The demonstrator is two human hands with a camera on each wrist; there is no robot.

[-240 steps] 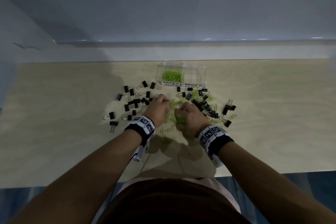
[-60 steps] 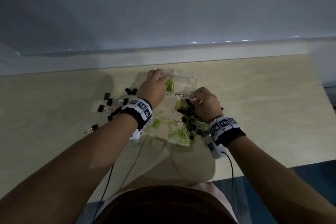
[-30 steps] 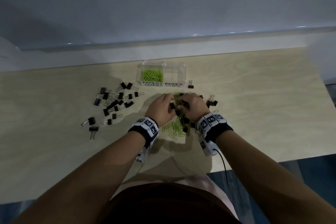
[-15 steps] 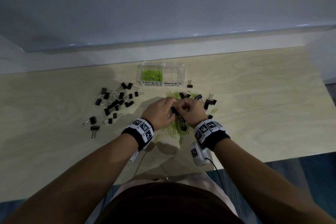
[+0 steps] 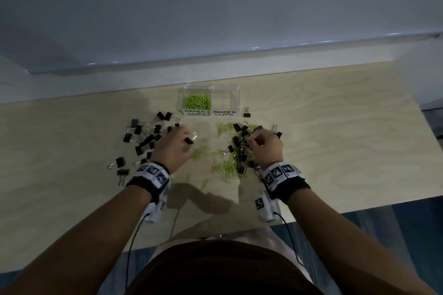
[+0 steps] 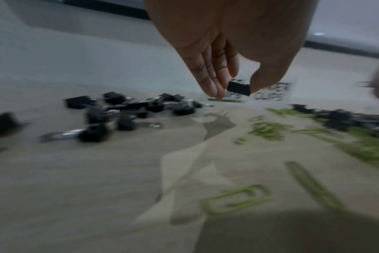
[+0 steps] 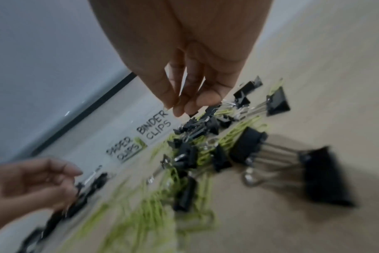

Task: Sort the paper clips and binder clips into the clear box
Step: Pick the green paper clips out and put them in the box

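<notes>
You are mid-sort: your left hand (image 6: pixel 225 56) pinches a black binder clip (image 6: pixel 239 88) just short of the clear box (image 5: pixel 236 97), whose BINDER CLIPS compartment it should enter next, while your right hand (image 7: pixel 190 68), fingertips drawn together, picks at the mixed pile (image 5: pixel 236 151).

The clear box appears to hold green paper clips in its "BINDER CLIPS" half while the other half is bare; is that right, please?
Not quite: the head view shows the green paper clips in the "PAPER CLIPS" half of the clear box; the "BINDER CLIPS" half is bare.

Black wristbands (image 5: pixel 291 185) with checkered white tags
</notes>
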